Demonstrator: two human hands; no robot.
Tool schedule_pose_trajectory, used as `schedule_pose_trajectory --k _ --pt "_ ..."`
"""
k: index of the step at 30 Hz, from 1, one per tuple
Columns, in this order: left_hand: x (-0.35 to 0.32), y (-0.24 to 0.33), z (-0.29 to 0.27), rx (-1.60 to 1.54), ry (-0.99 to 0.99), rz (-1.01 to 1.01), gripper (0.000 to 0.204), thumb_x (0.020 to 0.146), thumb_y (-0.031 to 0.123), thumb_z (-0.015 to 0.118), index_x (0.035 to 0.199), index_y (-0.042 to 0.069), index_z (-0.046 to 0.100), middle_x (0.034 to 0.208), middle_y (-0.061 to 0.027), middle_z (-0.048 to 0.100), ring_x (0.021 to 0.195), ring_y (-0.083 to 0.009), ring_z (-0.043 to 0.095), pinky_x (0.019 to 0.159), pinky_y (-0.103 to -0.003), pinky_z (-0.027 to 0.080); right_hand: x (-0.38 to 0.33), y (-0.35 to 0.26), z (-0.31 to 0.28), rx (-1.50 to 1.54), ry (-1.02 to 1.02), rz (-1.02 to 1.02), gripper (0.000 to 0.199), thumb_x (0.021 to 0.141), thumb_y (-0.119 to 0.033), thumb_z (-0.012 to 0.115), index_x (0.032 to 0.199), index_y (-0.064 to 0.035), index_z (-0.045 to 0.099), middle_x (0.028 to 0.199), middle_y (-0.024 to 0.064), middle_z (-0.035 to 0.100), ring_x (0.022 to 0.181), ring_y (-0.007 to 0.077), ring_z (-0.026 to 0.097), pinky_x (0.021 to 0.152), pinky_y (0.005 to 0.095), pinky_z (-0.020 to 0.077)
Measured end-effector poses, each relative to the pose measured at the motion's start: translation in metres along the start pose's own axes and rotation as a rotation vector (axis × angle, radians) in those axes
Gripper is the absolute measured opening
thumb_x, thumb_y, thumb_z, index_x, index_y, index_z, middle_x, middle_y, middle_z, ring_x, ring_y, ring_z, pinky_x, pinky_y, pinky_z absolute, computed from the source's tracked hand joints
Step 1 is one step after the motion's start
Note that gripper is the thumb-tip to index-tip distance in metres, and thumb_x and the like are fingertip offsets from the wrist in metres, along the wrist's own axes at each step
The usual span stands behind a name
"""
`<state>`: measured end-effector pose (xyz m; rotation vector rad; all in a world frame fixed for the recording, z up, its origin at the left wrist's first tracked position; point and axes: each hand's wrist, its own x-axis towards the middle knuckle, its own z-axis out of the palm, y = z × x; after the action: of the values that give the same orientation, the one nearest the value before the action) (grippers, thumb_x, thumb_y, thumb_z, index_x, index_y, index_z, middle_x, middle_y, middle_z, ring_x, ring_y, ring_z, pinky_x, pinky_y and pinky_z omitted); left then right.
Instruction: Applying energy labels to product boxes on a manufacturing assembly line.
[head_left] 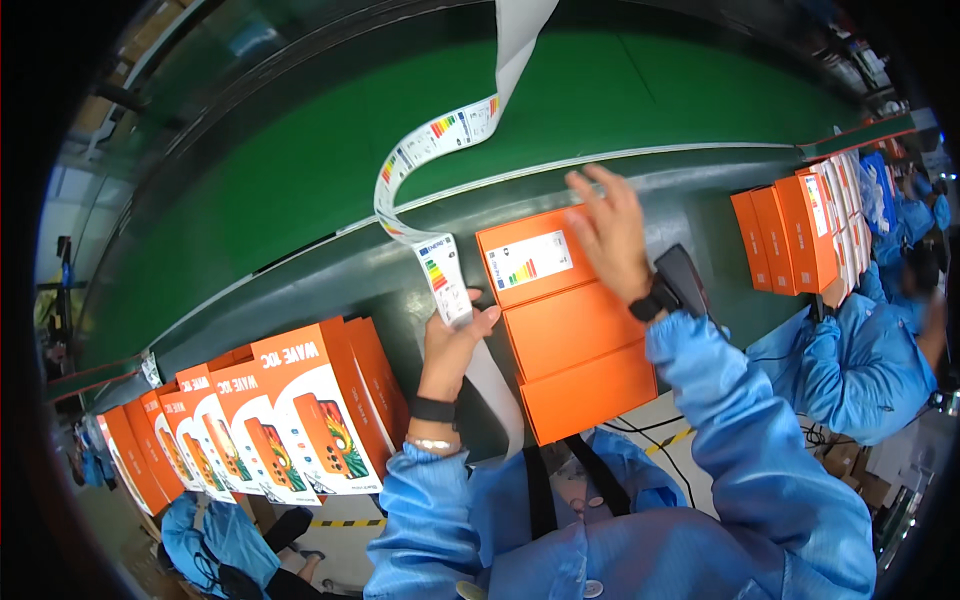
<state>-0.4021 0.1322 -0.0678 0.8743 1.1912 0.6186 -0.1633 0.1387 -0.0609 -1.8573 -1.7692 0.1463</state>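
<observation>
My left hand (448,355) pinches a long strip of printed labels (440,275) between thumb and fingers. The strip winds down from the far side of the bench, and its tail hangs below my hand. To the right of it, several orange boxes (575,330) lie side by side in front of me. On the farthest one is a white label (531,262) with coloured bars. My right hand (612,235), fingers apart and holding nothing, hovers at that box's right end; whether it touches the box I cannot tell.
Several orange-and-white phone boxes (320,430) stand in a row at the left. More orange boxes (782,235) are stacked at the right, near a co-worker in a blue smock (850,350). A green conveyor belt (300,160) runs along the far side behind a pale rail.
</observation>
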Motion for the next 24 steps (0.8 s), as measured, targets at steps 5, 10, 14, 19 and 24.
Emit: schedule_pose_trajectory --k 5,10,14,19,24 --pt "-0.056 0.026 -0.017 -0.016 -0.169 -0.042 0.014 0.087 0.013 0.049 0.084 0.001 0.057 0.074 -0.0042 0.058 0.07 -0.0124 0.056 0.066 -0.025 0.045 -0.02 -0.115 -0.009 0.488 -0.118 -0.198 0.047 0.072 -0.018 0.065 0.115 -0.0065 0.05 0.113 0.0147 0.043 0.104 0.0325 0.042 0.087 0.0378 0.0377" --pt "-0.089 0.013 -0.028 0.029 -0.266 -0.006 0.013 0.086 0.009 0.047 0.085 0.002 0.058 0.077 -0.0035 0.058 0.072 -0.012 0.056 0.067 -0.026 0.046 -0.031 -0.128 -0.017 0.971 -0.428 0.1 0.04 0.074 -0.007 0.058 0.113 -0.0011 0.051 0.102 0.0084 0.049 0.099 0.0209 0.048 0.085 0.0321 0.0404" --pt "-0.098 0.009 -0.028 0.074 -0.383 0.062 0.012 0.083 0.005 0.047 0.091 0.0 0.055 0.08 -0.0038 0.057 0.076 -0.0114 0.054 0.072 -0.026 0.045 -0.048 -0.12 -0.013 1.281 -0.596 0.295 0.03 0.076 0.003 0.056 0.106 0.0042 0.053 0.099 0.0051 0.048 0.094 0.0144 0.052 0.079 0.0253 0.0433" --pt "-0.107 0.01 -0.03 -0.213 -0.321 0.111 0.025 0.084 0.02 0.051 0.1 0.001 0.053 0.093 -0.0032 0.055 0.089 -0.0109 0.052 0.08 -0.026 0.042 -0.056 -0.129 -0.005 1.068 -0.649 0.12 0.015 0.072 0.008 0.058 0.086 0.0023 0.06 0.086 0.0034 0.047 0.076 0.0099 0.049 0.069 0.0224 0.0426" --pt "-0.102 0.0 -0.026 -0.711 -0.178 -0.179 0.033 0.088 0.035 0.045 0.096 0.004 0.056 0.089 -0.0038 0.058 0.082 -0.0118 0.056 0.072 -0.025 0.044 -0.07 -0.149 -0.007 0.713 -0.476 -0.232 0.024 0.065 0.006 0.063 0.088 -0.0001 0.061 0.079 0.0065 0.048 0.073 0.0195 0.048 0.061 0.0282 0.0407"
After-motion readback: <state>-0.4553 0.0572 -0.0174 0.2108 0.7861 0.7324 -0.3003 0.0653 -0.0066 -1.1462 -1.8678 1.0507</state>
